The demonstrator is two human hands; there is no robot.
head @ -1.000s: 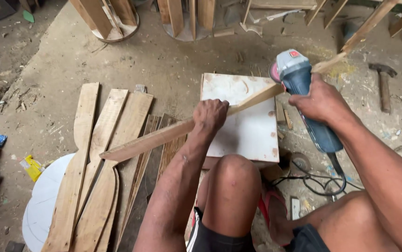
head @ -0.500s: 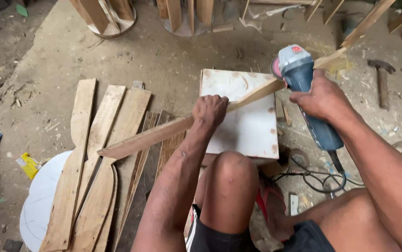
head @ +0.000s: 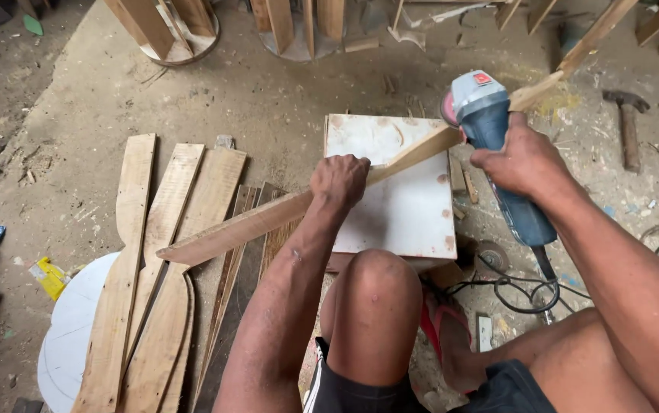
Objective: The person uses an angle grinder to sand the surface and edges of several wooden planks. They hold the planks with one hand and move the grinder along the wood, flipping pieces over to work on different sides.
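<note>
Slat [head: 268, 218] lies slantwise over the white bench [head: 406, 206], its long axis running from about 8 o'clock, out over the loose boards [head: 161, 252] on the floor, up to about 2 o'clock past the grinder [head: 498, 145]. Left hand [head: 339, 180] has its grip wrapped round the slat near mid-length, above the bench's near-left part. Right hand [head: 524, 162] has its grip closed round the grinder's blue body, at 3 o'clock from the left hand; the grinder's head meets the slat's upper stretch, so the worked spot lies nearer the right hand. A hammer [head: 629, 126] lies well apart at 3 o'clock.
</note>
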